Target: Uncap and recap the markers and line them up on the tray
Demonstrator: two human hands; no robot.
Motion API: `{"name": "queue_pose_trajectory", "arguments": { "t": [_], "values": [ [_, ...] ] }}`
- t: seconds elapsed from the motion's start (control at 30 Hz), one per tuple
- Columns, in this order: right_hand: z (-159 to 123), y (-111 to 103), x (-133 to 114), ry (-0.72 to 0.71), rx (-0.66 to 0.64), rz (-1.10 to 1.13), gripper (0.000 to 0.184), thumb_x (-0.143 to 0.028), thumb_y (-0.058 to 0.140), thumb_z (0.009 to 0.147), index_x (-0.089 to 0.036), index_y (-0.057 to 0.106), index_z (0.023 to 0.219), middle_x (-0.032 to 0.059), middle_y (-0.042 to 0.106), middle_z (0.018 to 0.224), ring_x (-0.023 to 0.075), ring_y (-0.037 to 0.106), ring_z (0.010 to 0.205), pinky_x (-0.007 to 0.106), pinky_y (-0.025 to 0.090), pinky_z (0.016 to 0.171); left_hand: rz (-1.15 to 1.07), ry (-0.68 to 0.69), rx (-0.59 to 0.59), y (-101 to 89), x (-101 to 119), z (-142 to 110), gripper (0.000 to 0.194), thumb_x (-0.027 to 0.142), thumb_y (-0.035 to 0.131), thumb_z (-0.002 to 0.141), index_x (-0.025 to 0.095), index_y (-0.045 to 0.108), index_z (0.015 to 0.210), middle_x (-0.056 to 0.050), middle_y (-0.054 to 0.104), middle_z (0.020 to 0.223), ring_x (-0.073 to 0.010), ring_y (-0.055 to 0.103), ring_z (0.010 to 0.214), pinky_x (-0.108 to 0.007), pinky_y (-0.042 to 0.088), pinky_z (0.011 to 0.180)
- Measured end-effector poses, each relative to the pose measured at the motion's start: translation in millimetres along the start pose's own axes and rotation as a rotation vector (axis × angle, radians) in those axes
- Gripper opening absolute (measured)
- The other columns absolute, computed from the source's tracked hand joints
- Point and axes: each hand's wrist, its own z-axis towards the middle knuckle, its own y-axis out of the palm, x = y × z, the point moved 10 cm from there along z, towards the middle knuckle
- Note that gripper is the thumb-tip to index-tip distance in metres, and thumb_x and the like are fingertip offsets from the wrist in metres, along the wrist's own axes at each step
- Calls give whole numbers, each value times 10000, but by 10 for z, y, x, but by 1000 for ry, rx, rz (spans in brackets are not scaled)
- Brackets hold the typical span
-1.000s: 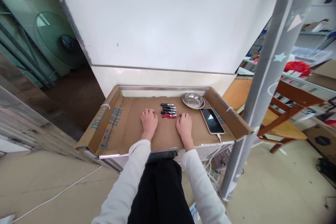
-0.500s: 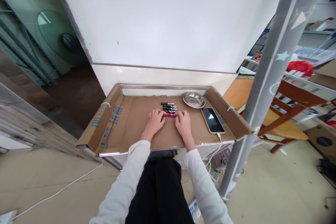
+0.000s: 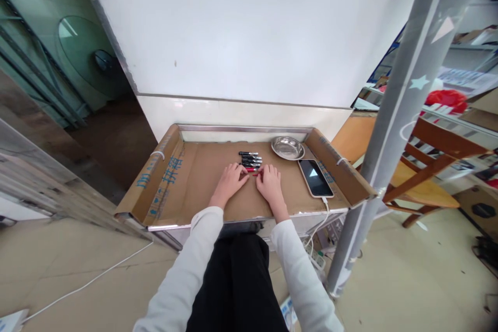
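Observation:
Several black pens (image 3: 250,158) lie side by side in a short stack of rows on the cardboard surface. A red pen (image 3: 252,169) lies along the near side of that row. Just below it, a small red part of another pen (image 3: 255,174) shows between my hands; the rest is hidden by fingers. My left hand (image 3: 232,180), fingers curled and thumb inward, is closed at the left end of the red pens. At their right end my right hand (image 3: 270,181) is closed in the same way, its thumb close to the red part.
A round metal dish (image 3: 288,148) stands at the back right. A phone (image 3: 315,178) with a white charging cable (image 3: 325,212) lies at the right. Cardboard side walls (image 3: 150,176) bound the table, and a grey post (image 3: 389,129) rises beside its right edge.
My hands have drawn slightly closer together, the right hand shifting a little left. The red pen now sits nearer the black row, and a second red part shows below it.

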Motion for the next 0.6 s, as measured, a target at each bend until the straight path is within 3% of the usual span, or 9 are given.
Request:
{"name": "queue_pose_trajectory", "arguments": {
  "t": [0.2,0.4,0.6],
  "values": [
    [1,-3,-25,-14,6,-18,105,-239,447,846,-177,525,880,76,539,913,220,464,884,332,332,793,-48,26,36,-60,31,26,120,291,475,874,201,556,878,-43,557,934,-188,507,916,-326,415,848],
    [57,-110,-124,-115,97,79,218,-268,344,926,-158,523,982,85,575,941,196,487,883,304,350,796,-154,28,111,-169,32,94,126,293,462,893,207,548,925,-28,591,937,-160,533,916,-294,433,842],
    [66,-74,-163,-163,68,127,239,-263,311,950,-166,523,1006,78,609,978,186,522,910,294,362,811,-195,51,145,-224,64,95,132,304,471,892,212,559,926,-12,601,911,-147,547,900,-274,429,844]
  ]
}}
